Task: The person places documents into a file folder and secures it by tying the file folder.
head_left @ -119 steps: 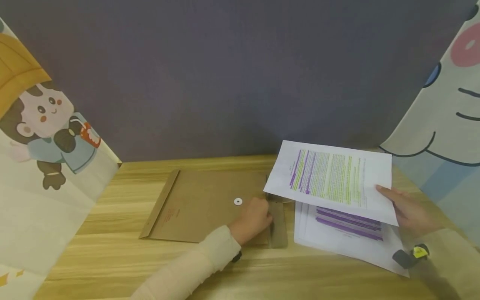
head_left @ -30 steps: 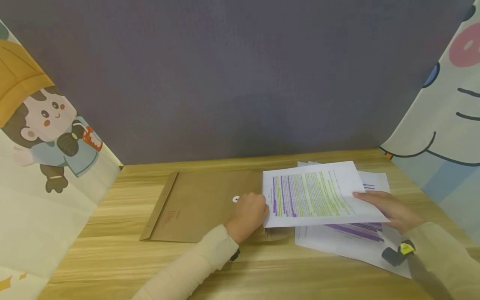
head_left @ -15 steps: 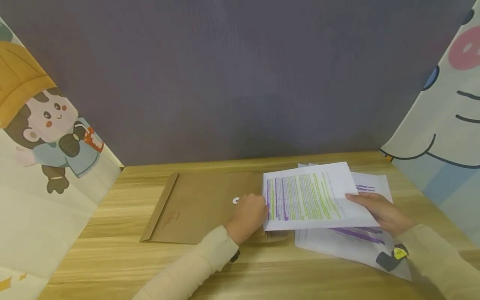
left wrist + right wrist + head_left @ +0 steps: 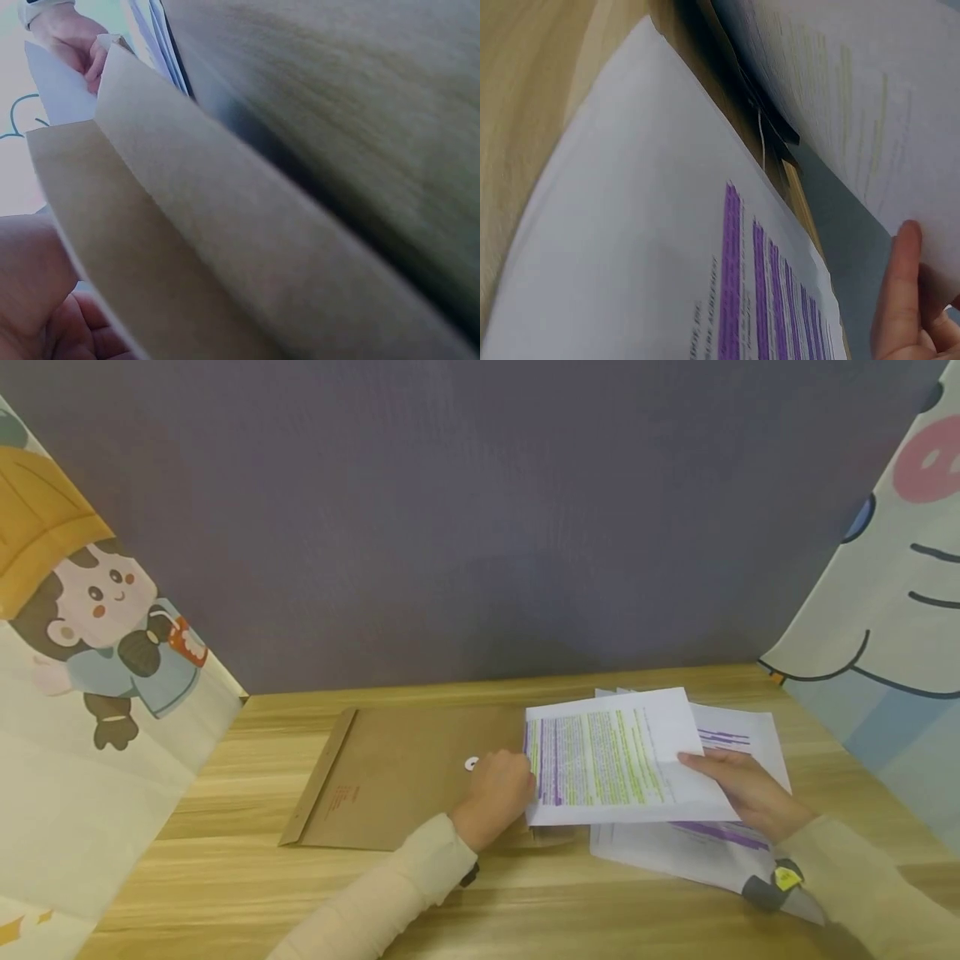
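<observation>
A brown kraft document envelope (image 4: 405,777) with a white button (image 4: 471,763) lies on the table. My left hand (image 4: 497,793) grips the upper layer at its right-hand mouth and lifts it. In the left wrist view, that hand (image 4: 45,300) is by the raised brown edge, its fingers partly hidden. My right hand (image 4: 750,789) pinches a white printed sheet (image 4: 600,760) with yellow and purple highlighting. The sheet's left end is inside the envelope's mouth, out of sight. In the right wrist view, one finger (image 4: 901,300) lies against the sheet.
Below the held sheet lies a loose stack of papers (image 4: 667,856) with purple-marked lines. A dark grey panel (image 4: 480,527) rises behind the wooden table (image 4: 225,893). Cartoon-printed walls stand at left and right. A thin string (image 4: 761,135) hangs by the envelope.
The right hand has lowered the highlighted sheet and moved it left, so its left columns have gone into the envelope. The left hand has stayed at the envelope's mouth.
</observation>
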A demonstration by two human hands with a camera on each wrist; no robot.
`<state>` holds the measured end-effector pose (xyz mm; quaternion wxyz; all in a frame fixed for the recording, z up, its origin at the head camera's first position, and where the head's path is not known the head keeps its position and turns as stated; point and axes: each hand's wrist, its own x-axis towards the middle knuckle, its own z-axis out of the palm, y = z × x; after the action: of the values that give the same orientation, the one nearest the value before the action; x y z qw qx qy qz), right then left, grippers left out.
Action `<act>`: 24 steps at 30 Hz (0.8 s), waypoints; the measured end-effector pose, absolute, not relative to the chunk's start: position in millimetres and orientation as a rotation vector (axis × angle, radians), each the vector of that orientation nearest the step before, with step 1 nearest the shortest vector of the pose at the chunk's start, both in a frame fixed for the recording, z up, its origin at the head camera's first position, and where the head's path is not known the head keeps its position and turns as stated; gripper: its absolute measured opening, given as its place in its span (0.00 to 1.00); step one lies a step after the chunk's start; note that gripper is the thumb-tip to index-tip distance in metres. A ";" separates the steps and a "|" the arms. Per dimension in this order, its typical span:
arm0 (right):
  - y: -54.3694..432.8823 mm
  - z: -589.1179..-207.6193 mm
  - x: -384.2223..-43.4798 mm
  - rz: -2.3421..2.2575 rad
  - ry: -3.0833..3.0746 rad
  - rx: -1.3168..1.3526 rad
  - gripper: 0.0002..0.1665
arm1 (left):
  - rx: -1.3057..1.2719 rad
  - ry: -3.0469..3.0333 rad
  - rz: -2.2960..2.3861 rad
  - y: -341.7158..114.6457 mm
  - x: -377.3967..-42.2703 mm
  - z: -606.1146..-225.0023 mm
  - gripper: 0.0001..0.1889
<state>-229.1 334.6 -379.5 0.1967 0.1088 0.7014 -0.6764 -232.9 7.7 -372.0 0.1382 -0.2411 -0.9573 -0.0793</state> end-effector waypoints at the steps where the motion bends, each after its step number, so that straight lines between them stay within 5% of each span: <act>1: 333.3 -379.7 -229.0 -1.892 1.972 0.300 0.28 | -0.691 -2.772 -0.229 7.8 -232.7 -371.6 0.17; 5: 327.1 -380.0 -228.9 -1.879 2.004 0.310 0.36 | -0.670 -2.786 -0.226 8.7 -233.0 -370.7 0.16; 24: 294.9 -382.3 -224.2 -1.953 1.968 0.294 0.34 | -0.702 -2.739 -0.223 7.1 -232.6 -373.3 0.16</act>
<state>-224.2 294.9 -382.3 0.1755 0.1037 0.6949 -0.6896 -232.6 7.1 -373.3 0.1519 -0.2446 -0.9545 -0.0777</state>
